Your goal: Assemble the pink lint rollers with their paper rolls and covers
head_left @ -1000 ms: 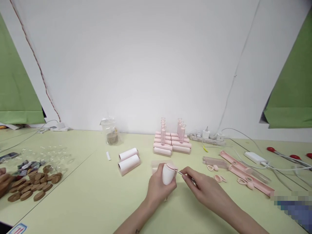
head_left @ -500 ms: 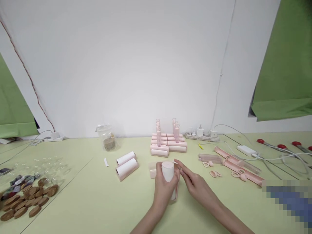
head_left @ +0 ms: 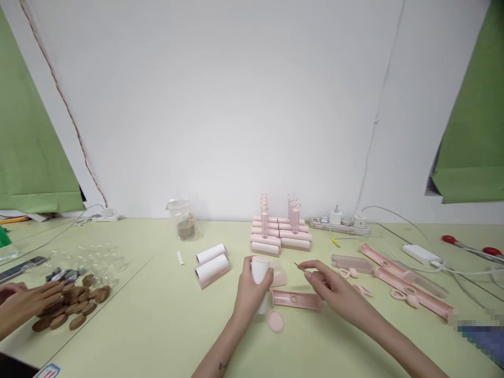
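My left hand [head_left: 249, 291] is wrapped around a white paper roll [head_left: 260, 273], held upright just above the table. Just right of it a pink plastic shell [head_left: 296, 300] lies flat on the yellow-green table [head_left: 157, 325], with a small round pink cap [head_left: 275, 321] in front of it. My right hand [head_left: 333, 287] hovers over the shell's right end, its fingers pinched on a thin metal pin [head_left: 298, 265] that points left toward the roll.
Two white rolls [head_left: 210, 263] lie to the left. A stack of pink rollers [head_left: 279, 233] stands behind, a power strip [head_left: 339, 226] and cables beyond. Pink handles and parts [head_left: 397, 283] lie right. Another person's hand [head_left: 27, 304] rests by cork discs [head_left: 74, 304] and small glass bottles.
A pink shell and a round cap, not seen on the table before, now lie by the roll. My right hand has drawn back to the right. Another person's hand has come in at the left.
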The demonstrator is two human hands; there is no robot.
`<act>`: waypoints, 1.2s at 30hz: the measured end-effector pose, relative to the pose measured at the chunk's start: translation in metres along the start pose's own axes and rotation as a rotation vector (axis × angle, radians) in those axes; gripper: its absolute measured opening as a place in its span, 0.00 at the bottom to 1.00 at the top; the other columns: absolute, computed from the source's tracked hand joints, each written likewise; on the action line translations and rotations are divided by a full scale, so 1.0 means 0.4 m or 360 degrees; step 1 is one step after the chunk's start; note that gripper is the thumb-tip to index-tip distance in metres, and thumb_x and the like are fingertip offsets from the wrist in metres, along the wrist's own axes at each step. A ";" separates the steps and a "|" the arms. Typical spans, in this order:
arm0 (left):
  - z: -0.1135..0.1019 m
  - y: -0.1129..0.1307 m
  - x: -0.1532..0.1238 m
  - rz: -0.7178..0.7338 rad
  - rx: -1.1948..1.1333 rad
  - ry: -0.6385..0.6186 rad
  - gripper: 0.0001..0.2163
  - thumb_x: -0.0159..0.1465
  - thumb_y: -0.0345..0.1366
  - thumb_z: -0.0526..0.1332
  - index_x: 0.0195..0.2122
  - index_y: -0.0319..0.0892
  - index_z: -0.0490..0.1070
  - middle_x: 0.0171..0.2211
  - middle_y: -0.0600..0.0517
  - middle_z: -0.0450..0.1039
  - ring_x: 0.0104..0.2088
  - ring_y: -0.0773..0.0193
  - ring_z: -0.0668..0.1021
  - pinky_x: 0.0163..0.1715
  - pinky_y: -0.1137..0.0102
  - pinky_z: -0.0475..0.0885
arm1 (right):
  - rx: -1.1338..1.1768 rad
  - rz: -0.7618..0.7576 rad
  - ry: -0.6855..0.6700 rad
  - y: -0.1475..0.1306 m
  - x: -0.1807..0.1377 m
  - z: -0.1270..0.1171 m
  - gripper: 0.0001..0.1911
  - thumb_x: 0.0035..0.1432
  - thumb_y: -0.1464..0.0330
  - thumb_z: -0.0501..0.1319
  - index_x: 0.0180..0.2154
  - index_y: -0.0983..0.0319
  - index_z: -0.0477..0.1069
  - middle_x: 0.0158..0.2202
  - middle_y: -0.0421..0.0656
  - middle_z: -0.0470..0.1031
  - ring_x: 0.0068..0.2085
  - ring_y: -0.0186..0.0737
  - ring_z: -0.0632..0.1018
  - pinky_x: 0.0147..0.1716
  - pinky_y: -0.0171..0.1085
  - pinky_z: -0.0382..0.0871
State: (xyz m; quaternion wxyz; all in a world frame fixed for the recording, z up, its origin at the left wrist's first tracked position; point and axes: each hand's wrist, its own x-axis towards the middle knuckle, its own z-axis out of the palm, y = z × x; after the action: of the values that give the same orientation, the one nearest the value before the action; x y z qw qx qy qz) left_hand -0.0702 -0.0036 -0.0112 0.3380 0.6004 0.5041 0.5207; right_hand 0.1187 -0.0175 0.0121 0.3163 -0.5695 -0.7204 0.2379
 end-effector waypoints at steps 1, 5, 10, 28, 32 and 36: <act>-0.005 0.003 0.000 0.0064 0.0146 0.0007 0.11 0.55 0.42 0.56 0.36 0.44 0.58 0.26 0.55 0.68 0.25 0.65 0.73 0.24 0.73 0.66 | 0.0068 -0.0065 -0.0027 -0.030 0.010 0.008 0.20 0.55 0.54 0.46 0.44 0.56 0.64 0.27 0.38 0.71 0.26 0.38 0.72 0.25 0.34 0.64; -0.031 0.014 0.004 0.0321 0.0729 0.0037 0.12 0.54 0.38 0.55 0.40 0.47 0.60 0.31 0.54 0.72 0.30 0.62 0.74 0.25 0.73 0.63 | 0.0165 -0.0318 -0.0103 -0.122 0.076 0.033 0.19 0.51 0.56 0.54 0.42 0.57 0.67 0.38 0.41 0.72 0.37 0.41 0.72 0.32 0.35 0.63; -0.067 0.001 0.020 0.0552 0.1219 -0.0043 0.14 0.52 0.35 0.56 0.41 0.45 0.62 0.34 0.53 0.72 0.34 0.60 0.74 0.26 0.73 0.62 | 0.0117 -0.0407 -0.0357 -0.152 0.139 0.049 0.10 0.48 0.64 0.55 0.33 0.60 0.71 0.33 0.41 0.73 0.36 0.42 0.71 0.31 0.36 0.62; -0.073 -0.008 0.019 0.0650 0.1692 -0.0266 0.14 0.52 0.34 0.57 0.40 0.45 0.61 0.32 0.54 0.70 0.32 0.61 0.73 0.24 0.73 0.59 | 0.0325 -0.0274 -0.0391 -0.092 0.160 0.092 0.04 0.39 0.73 0.56 0.24 0.62 0.64 0.26 0.37 0.65 0.28 0.33 0.65 0.25 0.31 0.57; -0.075 -0.002 0.019 0.0654 0.1714 -0.0224 0.14 0.53 0.35 0.57 0.41 0.45 0.60 0.33 0.53 0.69 0.33 0.61 0.73 0.24 0.72 0.59 | 0.0340 -0.0259 -0.0349 -0.098 0.164 0.099 0.03 0.42 0.71 0.54 0.20 0.62 0.60 0.21 0.35 0.57 0.25 0.31 0.61 0.23 0.31 0.53; -0.081 -0.002 0.021 0.0672 0.1825 -0.0238 0.14 0.53 0.35 0.57 0.42 0.46 0.60 0.33 0.53 0.68 0.32 0.61 0.72 0.23 0.72 0.60 | 0.0365 -0.0247 -0.0386 -0.104 0.159 0.095 0.02 0.42 0.70 0.55 0.22 0.62 0.62 0.22 0.35 0.59 0.27 0.31 0.61 0.24 0.30 0.54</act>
State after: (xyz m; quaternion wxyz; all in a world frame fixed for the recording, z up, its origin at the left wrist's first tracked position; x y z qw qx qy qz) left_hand -0.1019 0.0008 -0.0021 -0.1146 0.8084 0.5490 0.1789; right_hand 0.0535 0.0351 0.0272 0.3073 -0.4397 -0.7632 0.3603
